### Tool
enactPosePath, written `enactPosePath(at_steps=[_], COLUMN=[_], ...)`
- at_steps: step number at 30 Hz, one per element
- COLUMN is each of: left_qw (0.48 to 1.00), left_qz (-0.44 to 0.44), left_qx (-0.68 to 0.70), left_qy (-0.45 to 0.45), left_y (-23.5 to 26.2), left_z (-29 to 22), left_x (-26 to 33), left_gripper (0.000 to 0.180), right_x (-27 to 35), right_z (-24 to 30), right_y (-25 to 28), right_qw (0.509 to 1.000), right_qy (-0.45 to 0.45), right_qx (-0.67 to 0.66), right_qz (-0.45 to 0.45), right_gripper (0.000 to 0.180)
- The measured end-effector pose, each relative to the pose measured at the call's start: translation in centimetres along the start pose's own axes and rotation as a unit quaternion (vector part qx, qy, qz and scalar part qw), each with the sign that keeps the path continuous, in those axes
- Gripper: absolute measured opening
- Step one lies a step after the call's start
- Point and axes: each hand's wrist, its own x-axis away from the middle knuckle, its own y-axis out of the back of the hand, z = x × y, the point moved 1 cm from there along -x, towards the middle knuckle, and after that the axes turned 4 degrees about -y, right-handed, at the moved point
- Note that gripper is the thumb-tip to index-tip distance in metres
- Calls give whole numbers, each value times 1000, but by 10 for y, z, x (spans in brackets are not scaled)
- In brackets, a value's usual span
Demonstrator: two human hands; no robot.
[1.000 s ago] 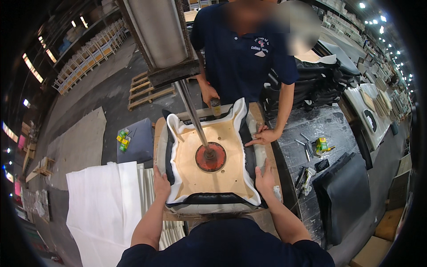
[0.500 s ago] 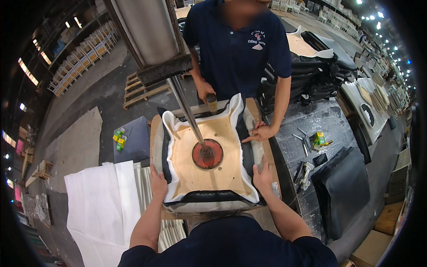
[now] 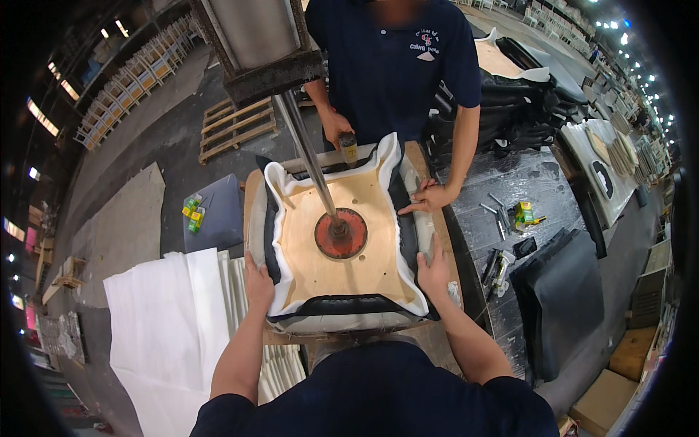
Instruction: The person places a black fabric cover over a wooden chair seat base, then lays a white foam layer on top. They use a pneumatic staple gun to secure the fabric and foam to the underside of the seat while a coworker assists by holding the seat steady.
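A plywood seat panel (image 3: 306,271) lies in front of me, with white padding (image 3: 278,251) and a black cover (image 3: 342,304) folded up around its edges. It sits in a grey padded frame (image 3: 320,323). A red round press plate (image 3: 351,245) on a metal rod (image 3: 304,156) bears down on its middle. My left hand (image 3: 260,285) lies along the frame's left side, fingers stretched out. On the right side my right hand (image 3: 434,275) rests likewise, fingers extended and thumb apart. Neither hand holds anything loose.
Across from me, a co-worker's hand (image 3: 339,127) holds a dark tool (image 3: 349,147); their other hand (image 3: 429,198) touches the cover. White sheets (image 3: 156,306) are at left, black sheets (image 3: 561,291) and small boxes (image 3: 524,215) at right. The press cylinder (image 3: 255,36) hangs overhead.
The whole scene sits slightly higher in the picture as the view has shifted. Both my hands keep their places at the frame's sides; the co-worker's hands look almost unchanged.
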Motion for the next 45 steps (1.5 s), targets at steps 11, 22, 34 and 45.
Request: enactPosePath(at_steps=[11,22,34,45], left_qw=[1000,1000,999,997], left_qz=[-7,-7,1,23], left_qx=[-19,-22,-51,-56], left_qy=[8,-4,18,57], left_y=[-3,0,1,5], left_z=[6,3,-4,-13], left_x=[-5,-5,-4,-7], left_gripper=[71,72,73,72], right_x=[10,-3,-6,-1], right_z=[1,-15,-26,-25], right_y=[3,9,4,5], right_qw=[1000,994,994,990], right_qy=[-2,70,111,134], right_qx=[13,76,20,11], right_qz=[21,26,-12,-31], right_gripper=[80,81,79,79])
